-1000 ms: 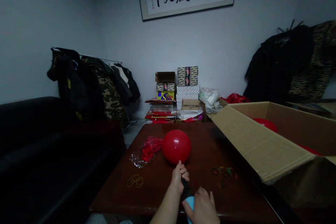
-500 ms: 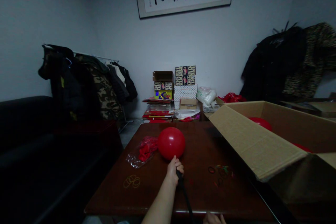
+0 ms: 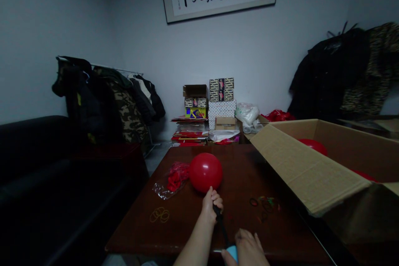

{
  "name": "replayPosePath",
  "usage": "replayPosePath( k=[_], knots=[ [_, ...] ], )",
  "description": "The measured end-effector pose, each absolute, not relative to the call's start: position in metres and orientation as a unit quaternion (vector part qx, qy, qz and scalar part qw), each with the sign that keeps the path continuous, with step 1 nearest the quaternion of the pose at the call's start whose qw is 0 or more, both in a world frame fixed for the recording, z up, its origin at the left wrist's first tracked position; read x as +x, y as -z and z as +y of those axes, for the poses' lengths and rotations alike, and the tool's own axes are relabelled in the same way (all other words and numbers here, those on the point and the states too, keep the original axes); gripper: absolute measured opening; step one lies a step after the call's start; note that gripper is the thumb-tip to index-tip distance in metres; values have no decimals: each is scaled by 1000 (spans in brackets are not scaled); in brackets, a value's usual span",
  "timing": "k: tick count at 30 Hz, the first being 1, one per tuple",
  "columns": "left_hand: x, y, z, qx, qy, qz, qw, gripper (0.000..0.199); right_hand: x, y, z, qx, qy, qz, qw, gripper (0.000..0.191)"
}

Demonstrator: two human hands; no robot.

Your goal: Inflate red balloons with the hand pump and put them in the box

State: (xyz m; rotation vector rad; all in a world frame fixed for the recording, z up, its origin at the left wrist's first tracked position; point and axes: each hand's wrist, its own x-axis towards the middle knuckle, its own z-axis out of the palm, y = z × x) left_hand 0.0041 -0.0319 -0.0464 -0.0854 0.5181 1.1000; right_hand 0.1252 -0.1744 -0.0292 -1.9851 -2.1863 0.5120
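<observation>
An inflated red balloon (image 3: 206, 172) rests above the table, its neck at the fingertips of my left hand (image 3: 212, 204). That hand is closed around the balloon's neck and the black end of a hand balloon pump (image 3: 223, 229). The pump's black shaft slants down toward me and ends in a light blue part. My right hand (image 3: 247, 246) is wrapped round this blue part at the bottom of the view, with its fingers curled. Left of the balloon lies a clear plastic bag (image 3: 174, 178) of uninflated red balloons.
On the brown table (image 3: 183, 232) lie yellowish rubber bands (image 3: 159, 215) at left and coloured bands (image 3: 268, 204) at right. An open cardboard box (image 3: 307, 166) with red balloons stands at the right. A black sofa (image 3: 40, 183) is left; stacked boxes (image 3: 222, 108) stand behind the table.
My right hand has come up and forward from the bottom edge, bringing the pump's light blue part into view. My left hand stays at the balloon's neck. The view shifts slightly.
</observation>
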Motion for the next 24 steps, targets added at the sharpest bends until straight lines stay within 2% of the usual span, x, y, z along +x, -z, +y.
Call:
replayPosePath(
  k=[9,16,24],
  knots=[
    [12,50,-40,-7,-498,263,826,39,109,4,-140,-678,-171,-704,125,54],
    [5,53,-40,32,-516,278,809,34,103,18,-136,-677,-185,-704,111,66],
    [11,51,-30,31,-524,332,784,35,108,34,-154,-679,-172,-711,59,63]
  ],
)
